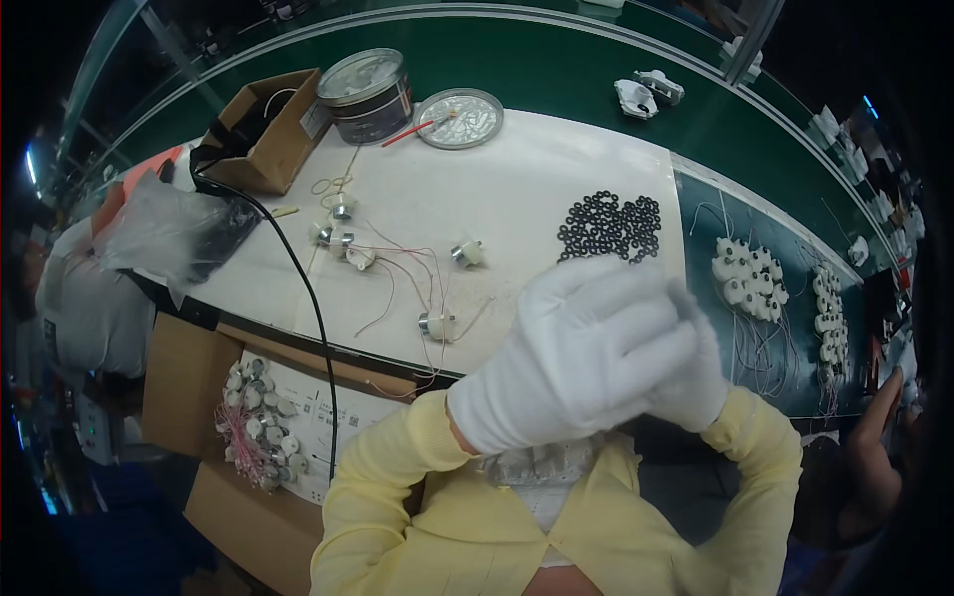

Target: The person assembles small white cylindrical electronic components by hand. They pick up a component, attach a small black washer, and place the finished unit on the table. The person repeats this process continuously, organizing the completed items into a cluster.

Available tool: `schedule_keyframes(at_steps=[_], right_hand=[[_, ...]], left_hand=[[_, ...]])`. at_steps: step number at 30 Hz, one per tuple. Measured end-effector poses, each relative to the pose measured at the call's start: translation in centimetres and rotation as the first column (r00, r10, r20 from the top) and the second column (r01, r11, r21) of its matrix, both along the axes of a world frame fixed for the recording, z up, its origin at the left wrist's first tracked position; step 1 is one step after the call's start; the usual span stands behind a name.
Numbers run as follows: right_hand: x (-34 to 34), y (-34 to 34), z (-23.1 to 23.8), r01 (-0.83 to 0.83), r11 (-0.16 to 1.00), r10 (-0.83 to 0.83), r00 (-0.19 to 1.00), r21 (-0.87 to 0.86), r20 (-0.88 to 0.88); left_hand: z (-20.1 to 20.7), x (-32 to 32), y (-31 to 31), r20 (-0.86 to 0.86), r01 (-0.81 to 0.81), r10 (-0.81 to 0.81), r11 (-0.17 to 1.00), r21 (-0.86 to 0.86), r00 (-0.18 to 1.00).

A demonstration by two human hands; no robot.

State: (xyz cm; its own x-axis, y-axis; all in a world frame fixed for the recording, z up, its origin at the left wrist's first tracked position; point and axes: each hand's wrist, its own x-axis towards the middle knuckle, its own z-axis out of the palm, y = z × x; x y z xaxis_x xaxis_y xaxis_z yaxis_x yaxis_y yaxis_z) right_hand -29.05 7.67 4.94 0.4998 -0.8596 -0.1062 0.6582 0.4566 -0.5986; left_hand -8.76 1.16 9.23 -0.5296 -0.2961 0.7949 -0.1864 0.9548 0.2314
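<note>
Both my hands wear white gloves and are pressed together close to my chest, over the near edge of the white work surface (pixel 537 179). My left hand (pixel 571 348) lies over my right hand (pixel 696 372), fingers folded onto it; I cannot see anything held between them. Just beyond the hands lies a heap of small black rubber rings (pixel 611 226). Several small silver motors with thin wires (pixel 437 323) are scattered to the left of the hands.
An open cardboard box (pixel 268 129), a round metal tin (pixel 368 94) and its lid (pixel 459 117) stand at the back left. A black cable (pixel 298 278) crosses the surface. White motor parts (pixel 750 278) lie on the green belt at right. A box of motors (pixel 258 422) sits below left.
</note>
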Motion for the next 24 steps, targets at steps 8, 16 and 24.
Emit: schedule_keyframes(at_steps=[8,16,24], right_hand=[[-1.7,-1.5,0.0,0.131,0.981,-0.055,0.896,0.143,-0.441],[-3.2,-1.4,0.8,-0.572,0.599,-0.779,-0.255,-0.56,-0.573],[-2.7,-2.0,-1.4,-0.599,0.606,-0.782,-0.325,-0.523,-0.532]], left_hand=[[-5.1,9.4,-2.1,0.133,-0.52,0.51,0.852,0.059,0.85],[-8.9,13.3,1.4,0.112,-0.759,0.758,0.65,-0.047,0.642],[-8.7,9.8,-1.8,0.378,-0.723,0.638,0.676,0.142,0.671]])
